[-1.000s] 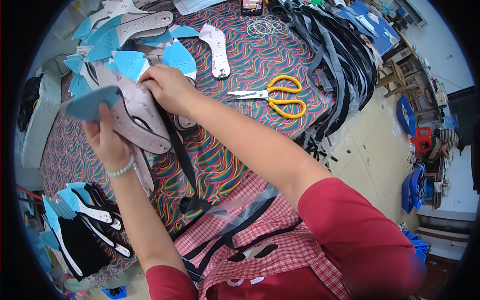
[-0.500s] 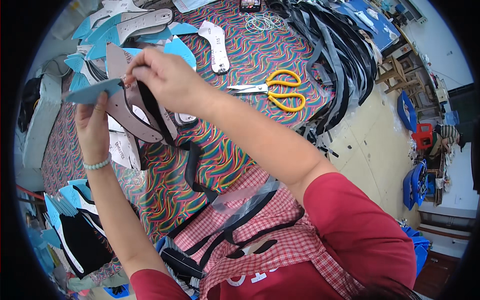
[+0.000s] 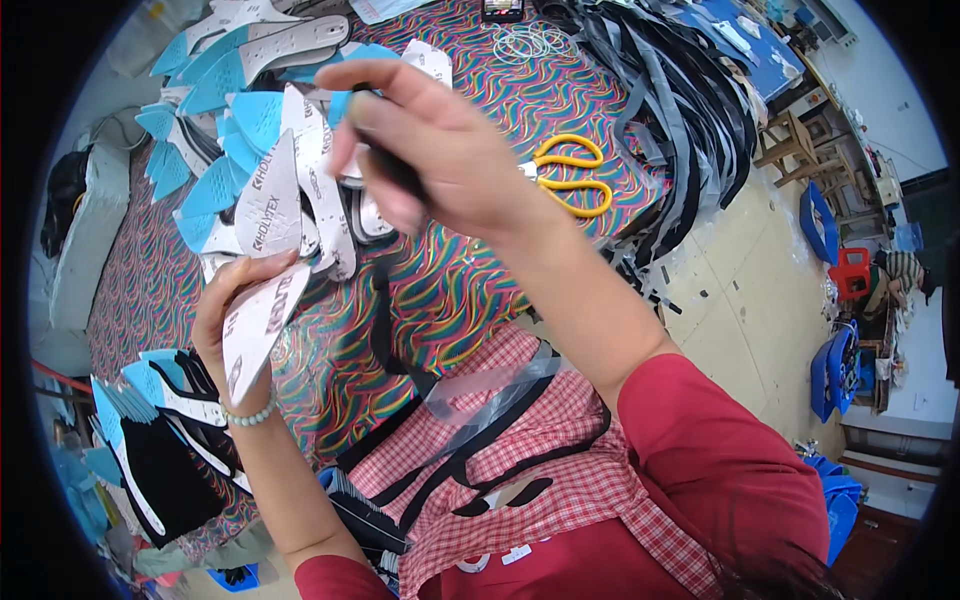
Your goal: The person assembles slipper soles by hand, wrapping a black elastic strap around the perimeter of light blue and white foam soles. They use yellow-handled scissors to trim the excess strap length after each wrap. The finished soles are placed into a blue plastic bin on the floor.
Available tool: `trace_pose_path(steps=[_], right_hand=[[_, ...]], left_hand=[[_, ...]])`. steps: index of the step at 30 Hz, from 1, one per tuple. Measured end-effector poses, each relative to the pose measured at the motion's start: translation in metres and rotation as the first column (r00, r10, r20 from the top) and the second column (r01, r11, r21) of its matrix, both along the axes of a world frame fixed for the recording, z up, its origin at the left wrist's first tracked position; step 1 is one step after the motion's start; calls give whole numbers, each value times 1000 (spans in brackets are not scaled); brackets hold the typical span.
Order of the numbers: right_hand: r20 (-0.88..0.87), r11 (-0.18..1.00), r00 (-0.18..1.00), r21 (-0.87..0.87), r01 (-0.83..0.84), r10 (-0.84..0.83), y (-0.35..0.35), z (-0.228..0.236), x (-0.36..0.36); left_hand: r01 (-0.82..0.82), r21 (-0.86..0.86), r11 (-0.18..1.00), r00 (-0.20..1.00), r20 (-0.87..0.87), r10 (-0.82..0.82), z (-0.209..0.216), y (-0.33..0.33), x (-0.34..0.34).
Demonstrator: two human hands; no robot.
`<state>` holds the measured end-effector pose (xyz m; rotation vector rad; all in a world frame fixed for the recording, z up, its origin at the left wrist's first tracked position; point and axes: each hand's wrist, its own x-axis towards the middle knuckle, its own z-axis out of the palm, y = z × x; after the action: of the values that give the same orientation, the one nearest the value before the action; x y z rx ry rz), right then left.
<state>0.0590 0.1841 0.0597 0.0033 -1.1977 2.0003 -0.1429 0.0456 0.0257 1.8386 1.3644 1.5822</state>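
My left hand (image 3: 212, 318) is closed on a pale, pointed shoe-insole piece (image 3: 262, 325) with dark print, its thumb along the upper edge. A black strip (image 3: 393, 172) is pinched in my right hand (image 3: 455, 165), raised over the table and blurred by motion. Below, a dark strip (image 3: 384, 325) hangs toward my lap; whether it is the same length, I cannot tell. Just beyond my left hand lie more pale insole pieces (image 3: 272, 205) with blue parts. Yellow-handled scissors (image 3: 575, 186) lie right of my right wrist, their blades mostly hidden behind it.
Blue-and-white insole pieces (image 3: 245, 60) are heaped at the far left, with another stack (image 3: 140, 465) at lower left. A thick bundle of black strips (image 3: 690, 130) drapes over the right table edge. Thin pale cord (image 3: 527, 44) lies at the back. Across the floor stands a red stool (image 3: 850, 272).
My right hand has lifted away to the right with the black strip. My left hand has come down and nearer, and the piece in it has turned from its blue side to its pale side.
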Motion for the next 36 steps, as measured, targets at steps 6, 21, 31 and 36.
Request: trace_pose_path(steps=[6,21,31,36], right_hand=[[184,704,915,697,136,-359,-30,-26,-52],[368,941,902,160,-299,225,-111,-20,-1],[323,932,901,-310,-189,291,-123,-42,34],[296,971,946,-234,-59,129,-130,-54,21]], left_hand=[[-14,56,998,987,158,5,-27,-21,-6],[-161,-387,908,742,558,370,6,-128,41],[-23,-521,853,531,716,452,0,-110,103],[-142,-503,852,530,688,495,-10,-112,103]])
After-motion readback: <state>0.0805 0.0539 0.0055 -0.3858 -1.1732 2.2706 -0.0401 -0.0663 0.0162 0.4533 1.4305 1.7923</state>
